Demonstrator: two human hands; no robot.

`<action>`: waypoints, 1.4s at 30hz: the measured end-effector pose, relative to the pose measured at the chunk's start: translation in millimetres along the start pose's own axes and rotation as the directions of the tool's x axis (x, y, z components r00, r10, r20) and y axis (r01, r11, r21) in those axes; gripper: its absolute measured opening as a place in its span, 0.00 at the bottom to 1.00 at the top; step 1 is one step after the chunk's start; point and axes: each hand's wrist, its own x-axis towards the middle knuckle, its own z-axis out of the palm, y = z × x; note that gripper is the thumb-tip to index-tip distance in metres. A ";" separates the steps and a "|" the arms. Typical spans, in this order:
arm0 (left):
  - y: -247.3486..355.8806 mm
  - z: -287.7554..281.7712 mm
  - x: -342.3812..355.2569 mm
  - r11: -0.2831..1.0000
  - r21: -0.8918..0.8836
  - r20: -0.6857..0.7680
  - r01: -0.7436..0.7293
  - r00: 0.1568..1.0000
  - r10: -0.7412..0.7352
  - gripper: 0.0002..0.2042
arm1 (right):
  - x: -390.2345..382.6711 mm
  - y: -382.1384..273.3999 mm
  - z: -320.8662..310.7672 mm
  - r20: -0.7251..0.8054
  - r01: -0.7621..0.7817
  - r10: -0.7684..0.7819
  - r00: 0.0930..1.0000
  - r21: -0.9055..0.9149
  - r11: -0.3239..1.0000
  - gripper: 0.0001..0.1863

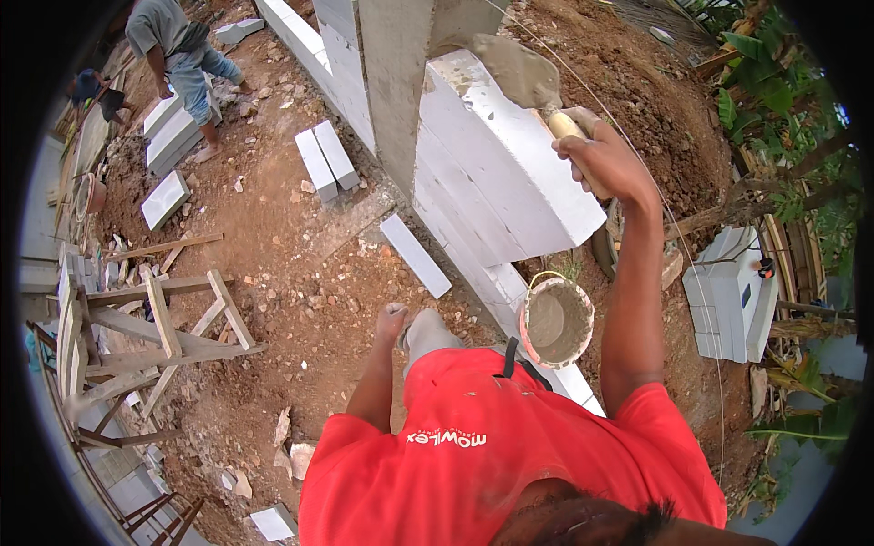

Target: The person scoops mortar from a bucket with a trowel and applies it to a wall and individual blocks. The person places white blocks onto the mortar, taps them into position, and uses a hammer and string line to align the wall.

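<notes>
My right hand (594,156) is closed around the pale handle of a trowel (517,71). The trowel's mortar-smeared blade lies at the far end of the white block wall (510,155), beside a grey concrete column (391,82). Spots of mortar mark the wall's top there. My left hand (392,321) hangs by my thigh with its fingers curled, and nothing shows in it. Close to my right side, a bucket (555,320) of wet grey mortar stands on the lower course of blocks.
Loose white blocks (326,156) lie on the reddish soil, one (415,256) just ahead of me. Wooden trestles (164,328) stand at left. Another person (173,45) is by stacked blocks at far left. A string line (669,214) runs along the right, near a block stack (728,291).
</notes>
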 end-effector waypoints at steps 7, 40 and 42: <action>7.4 -52.7 -18.8 0.992 -0.087 -0.098 0.086 0.991 -0.095 0.05 | 50.1 -3.2 38.0 -0.187 -0.061 -0.014 0.982 -0.386 0.920 0.33; 128.1 226.7 -72.3 0.849 0.393 0.577 -0.354 0.813 0.073 0.20 | -157.9 115.3 -5.9 -0.279 -0.207 0.128 0.952 -0.278 0.938 0.28; 103.1 252.7 -82.8 0.872 0.288 0.567 -0.396 0.804 0.178 0.21 | -183.8 144.5 0.7 -0.378 -0.127 0.097 0.921 -0.056 0.990 0.25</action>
